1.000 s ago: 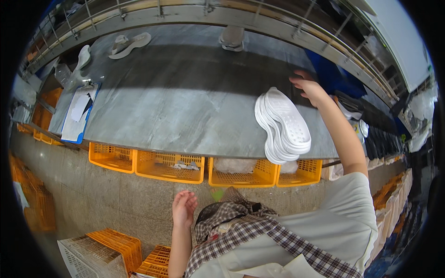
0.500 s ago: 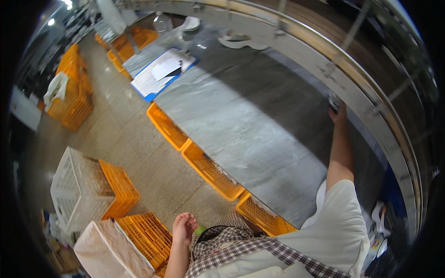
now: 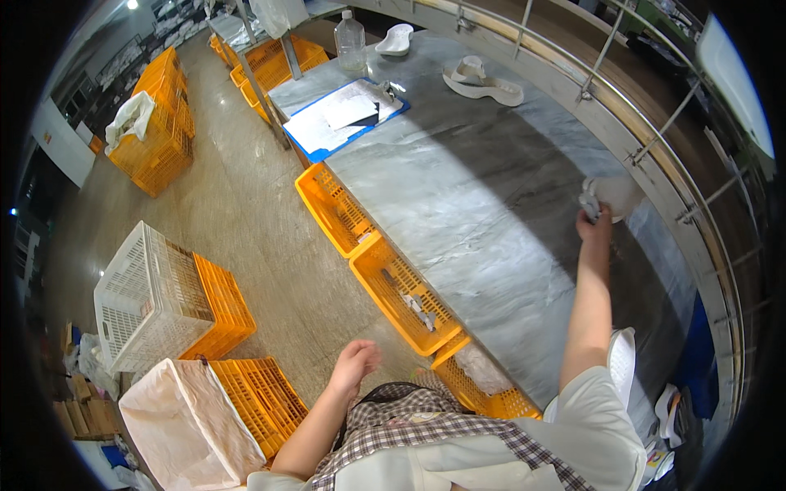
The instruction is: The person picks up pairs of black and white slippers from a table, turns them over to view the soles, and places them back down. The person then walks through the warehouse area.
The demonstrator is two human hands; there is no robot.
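My right hand point(image 3: 594, 225) reaches over the dark part of the grey table point(image 3: 458, 221), its fingers closed round a small grey-and-white piece point(image 3: 588, 198) whose kind I cannot make out. Just beyond that hand, a pale rounded shape point(image 3: 622, 195) lies by the rail. My left hand point(image 3: 359, 364) hangs off the table's near side, away from everything, its fingers loosely curled with nothing visible in them. Farther along the table lie a white shoe sole point(image 3: 491, 92) with a smaller pale piece on it and another curved white piece point(image 3: 396, 39).
A blue clipboard point(image 3: 315, 154) with papers and a clear bottle point(image 3: 350, 45) occupy the table's far end. Orange baskets point(image 3: 385, 278) line its left edge. A metal rail point(image 3: 655, 151) bounds the right. Stacked crates point(image 3: 155, 311) and a cloth-lined basket point(image 3: 176, 425) stand left.
The view has shifted, bringing more of the table and baskets into sight. My right hand now shows the grey-and-white piece more clearly. My left hand stays low and curled.
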